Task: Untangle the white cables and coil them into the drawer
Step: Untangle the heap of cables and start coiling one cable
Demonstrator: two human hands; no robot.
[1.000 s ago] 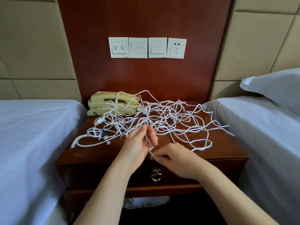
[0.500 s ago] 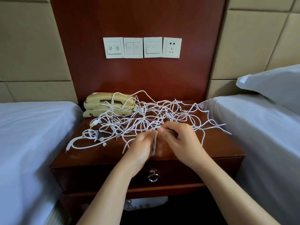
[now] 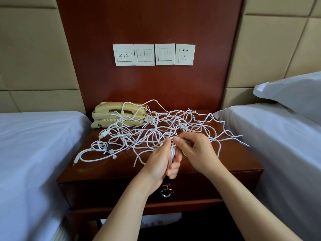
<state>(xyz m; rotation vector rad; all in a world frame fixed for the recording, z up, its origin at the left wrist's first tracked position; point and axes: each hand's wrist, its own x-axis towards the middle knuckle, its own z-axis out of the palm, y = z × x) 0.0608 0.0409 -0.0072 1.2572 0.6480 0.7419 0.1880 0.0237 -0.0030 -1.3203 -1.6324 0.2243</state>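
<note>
Head: left hand [image 3: 159, 165], right hand [image 3: 197, 152] grip white cables [image 3: 152, 134]; drawer [image 3: 104, 192] closed

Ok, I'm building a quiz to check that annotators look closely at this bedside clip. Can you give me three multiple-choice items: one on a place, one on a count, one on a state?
1. Where on the nightstand does the telephone stand?
A. back left corner
B. front right corner
C. front middle

2. How many white wall plates hang in the row above it?
A. two
B. four
C. six

3. What state is the drawer in?
A. closed
B. half open
C. pulled right out

Answers:
1 A: the telephone sits against the wall panel on the side of the left bed.
2 B: there are three switch plates and one socket plate.
3 A: the drawer's front sits shut under the top, with the ring pull hanging on it.
</note>
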